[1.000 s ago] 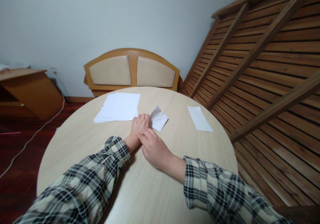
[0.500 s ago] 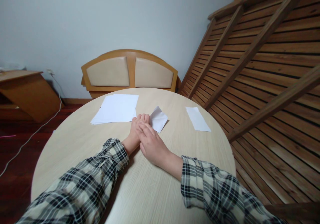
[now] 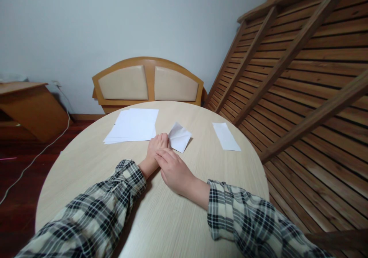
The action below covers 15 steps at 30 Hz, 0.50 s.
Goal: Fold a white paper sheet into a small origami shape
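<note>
On the round table (image 3: pixel 178 227) my left hand (image 3: pixel 156 147) rests in a loose curl, knuckles up. Its fingertips and palm are hidden, so whatever it may hold does not show. My right hand (image 3: pixel 176 170) is laid across it, fingers together and bent over its back near the knuckles. Just beyond the knuckles lies a creased white piece of paper (image 3: pixel 180 137), one corner raised. My left hand is right against its left edge; whether it grips the paper I cannot tell.
A stack of white paper sheets (image 3: pixel 133 124) lies at the table's far left. A narrow white paper strip (image 3: pixel 226 136) is on the right. Behind stands a padded wooden headboard (image 3: pixel 151 78); a slatted wooden frame (image 3: pixel 304 108) leans on the right. A cable (image 3: pixel 37 156) crosses the floor at left.
Half a second ago my right fingers reached farther over the left knuckles; now they lie back nearer the wrist. The papers stay put, and the whole view has shifted slightly.
</note>
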Motion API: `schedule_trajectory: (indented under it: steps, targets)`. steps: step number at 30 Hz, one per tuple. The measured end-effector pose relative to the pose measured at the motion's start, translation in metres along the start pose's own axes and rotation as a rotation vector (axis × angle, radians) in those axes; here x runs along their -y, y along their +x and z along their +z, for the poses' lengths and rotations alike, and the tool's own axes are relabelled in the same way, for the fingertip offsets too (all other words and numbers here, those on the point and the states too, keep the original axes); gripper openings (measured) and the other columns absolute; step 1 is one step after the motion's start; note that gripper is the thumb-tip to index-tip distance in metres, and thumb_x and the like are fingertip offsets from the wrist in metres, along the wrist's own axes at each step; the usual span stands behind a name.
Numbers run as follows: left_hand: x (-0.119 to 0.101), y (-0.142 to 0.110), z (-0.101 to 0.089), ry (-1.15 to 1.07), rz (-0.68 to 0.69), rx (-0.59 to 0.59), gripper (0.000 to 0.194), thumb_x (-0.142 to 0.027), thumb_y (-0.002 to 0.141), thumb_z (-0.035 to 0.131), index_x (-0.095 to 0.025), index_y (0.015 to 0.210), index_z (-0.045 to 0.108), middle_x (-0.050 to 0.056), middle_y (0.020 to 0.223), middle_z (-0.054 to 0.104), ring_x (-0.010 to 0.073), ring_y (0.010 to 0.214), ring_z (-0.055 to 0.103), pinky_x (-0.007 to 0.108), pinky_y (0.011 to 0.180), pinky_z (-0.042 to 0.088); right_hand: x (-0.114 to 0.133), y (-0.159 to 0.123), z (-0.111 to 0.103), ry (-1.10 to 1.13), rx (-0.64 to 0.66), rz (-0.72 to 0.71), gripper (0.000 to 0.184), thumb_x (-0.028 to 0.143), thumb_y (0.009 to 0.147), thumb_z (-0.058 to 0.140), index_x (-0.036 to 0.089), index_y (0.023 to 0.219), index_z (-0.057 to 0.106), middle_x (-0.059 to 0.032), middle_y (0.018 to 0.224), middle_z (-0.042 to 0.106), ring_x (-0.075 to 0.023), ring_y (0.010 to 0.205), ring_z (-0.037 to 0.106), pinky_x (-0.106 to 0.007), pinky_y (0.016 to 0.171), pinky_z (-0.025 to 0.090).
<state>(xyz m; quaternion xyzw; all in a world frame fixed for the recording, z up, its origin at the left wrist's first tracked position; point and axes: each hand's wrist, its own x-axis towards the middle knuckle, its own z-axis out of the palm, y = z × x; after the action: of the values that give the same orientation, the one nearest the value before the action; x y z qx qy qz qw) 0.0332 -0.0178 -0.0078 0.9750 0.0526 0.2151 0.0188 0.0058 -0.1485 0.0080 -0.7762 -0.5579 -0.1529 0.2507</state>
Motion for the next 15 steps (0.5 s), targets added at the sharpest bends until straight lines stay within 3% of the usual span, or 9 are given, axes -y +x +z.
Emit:
schedule_trajectory:
  steps: [4,7,12,15]
  targets:
    - [0.007,-0.001,-0.001,-0.227,-0.070,-0.037,0.015,-0.025,0.095,0.036,-0.021,0.083,0.044,0.002,0.075,0.052,0.0200,0.071,0.050,0.032,0.066,0.039,-0.003,-0.001,-0.012,0.147,0.004,-0.047,0.028,0.008,0.084,0.045,0.015,0.104,0.063,-0.0076,0.101,0.063,-0.0199,0.102,0.053,-0.038,0.096,0.045]
    - [0.013,-0.003,-0.003,-0.528,-0.139,-0.058,0.020,-0.030,0.095,0.035,-0.023,0.076,0.038,-0.002,0.069,0.046,0.0177,0.065,0.047,0.030,0.062,0.038,-0.021,0.000,-0.023,0.164,-0.187,0.028,0.037,0.006,0.082,0.046,0.022,0.110,0.063,-0.0065,0.110,0.059,-0.0212,0.109,0.051,-0.042,0.099,0.041]
    - [0.015,-0.015,-0.007,-0.865,-0.169,-0.059,0.020,-0.029,0.092,0.038,-0.023,0.072,0.037,-0.002,0.071,0.046,0.0170,0.070,0.047,0.031,0.068,0.041,-0.069,0.001,-0.023,0.181,-0.639,0.368,0.043,0.022,0.087,0.052,0.021,0.131,0.048,-0.0128,0.127,0.049,-0.0252,0.123,0.043,-0.048,0.104,0.035]
    - [0.011,-0.024,-0.012,-0.966,-0.196,-0.013,0.020,-0.029,0.090,0.040,-0.022,0.072,0.039,-0.002,0.069,0.046,0.0164,0.068,0.046,0.031,0.067,0.041,-0.089,0.001,-0.016,0.529,-0.658,0.577,0.060,0.038,0.083,0.061,0.018,0.135,0.039,-0.0166,0.126,0.053,-0.0245,0.117,0.051,-0.044,0.095,0.044]
